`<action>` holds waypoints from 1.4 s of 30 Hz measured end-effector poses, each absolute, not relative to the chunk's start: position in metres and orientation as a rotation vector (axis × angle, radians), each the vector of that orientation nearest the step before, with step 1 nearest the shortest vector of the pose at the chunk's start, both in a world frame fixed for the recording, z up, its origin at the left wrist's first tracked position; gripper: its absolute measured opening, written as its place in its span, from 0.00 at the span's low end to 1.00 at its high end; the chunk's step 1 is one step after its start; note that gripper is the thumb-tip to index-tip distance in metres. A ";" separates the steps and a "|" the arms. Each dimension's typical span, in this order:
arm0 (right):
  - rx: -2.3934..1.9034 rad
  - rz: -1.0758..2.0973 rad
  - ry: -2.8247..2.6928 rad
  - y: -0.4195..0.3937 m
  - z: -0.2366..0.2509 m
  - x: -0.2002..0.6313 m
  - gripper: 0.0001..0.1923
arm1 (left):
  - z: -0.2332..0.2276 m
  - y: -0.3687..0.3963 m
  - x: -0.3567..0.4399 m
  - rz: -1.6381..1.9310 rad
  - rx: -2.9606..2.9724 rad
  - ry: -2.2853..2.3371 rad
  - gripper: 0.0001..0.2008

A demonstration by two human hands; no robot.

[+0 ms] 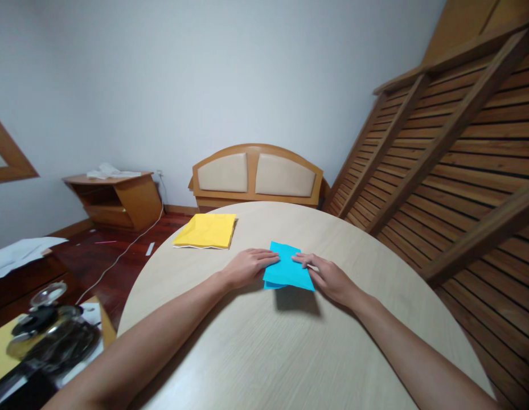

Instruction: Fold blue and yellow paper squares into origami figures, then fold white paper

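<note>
Pale round wooden table [255, 353] fills the head view. Mid-table lies a folded blue paper [287, 272], with the left hand [249, 266] and right hand [328, 276] pressing flat, fingers extended, on its edges. Uneven pressure could skew the crease. Yellow paper [206, 230] lies far left.

Both bare forearms come in from the lower corners and converge toward the centre, wrists low and straight. The left hand [248, 266] lies palm down, fingers stretched forward and to the right, tips pressed flat. The right hand [325, 275] mirrors it from the other side, palm down, knuckles slightly raised, fingers pointing left toward the other hand's tips. The 2 sets of fingertips sit near each other, a small gap between them. Neither hand closes into a grip: the fingers are extended and pressing down, thumbs tucked along the inner edge.
</note>
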State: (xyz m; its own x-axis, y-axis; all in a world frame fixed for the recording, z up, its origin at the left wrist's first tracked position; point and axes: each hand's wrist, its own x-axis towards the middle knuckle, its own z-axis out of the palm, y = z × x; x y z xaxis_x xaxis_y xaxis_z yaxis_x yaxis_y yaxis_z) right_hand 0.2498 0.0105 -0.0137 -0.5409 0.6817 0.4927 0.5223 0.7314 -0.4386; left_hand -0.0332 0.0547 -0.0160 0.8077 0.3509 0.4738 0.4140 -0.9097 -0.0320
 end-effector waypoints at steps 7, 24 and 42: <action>-0.868 0.155 -2.256 0.012 -0.013 0.250 0.11 | -0.013 0.053 -0.033 -0.829 -2.743 -0.609 0.21; -0.827 -0.024 -2.214 0.010 -0.010 0.250 0.15 | -0.011 0.048 -0.033 -0.950 -2.651 -0.453 0.20; -0.847 0.094 -2.218 0.009 -0.011 0.251 0.10 | -0.008 0.044 -0.036 -0.890 -2.685 -0.349 0.19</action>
State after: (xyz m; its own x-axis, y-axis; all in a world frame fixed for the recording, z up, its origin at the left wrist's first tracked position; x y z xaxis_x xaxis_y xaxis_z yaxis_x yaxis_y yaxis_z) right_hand 0.2506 0.0086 -0.0112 -0.5024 0.6002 0.6224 0.5452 0.7786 -0.3108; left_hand -0.0359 0.0441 -0.0081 0.7797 0.1363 0.6112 0.3160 -0.9283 -0.1961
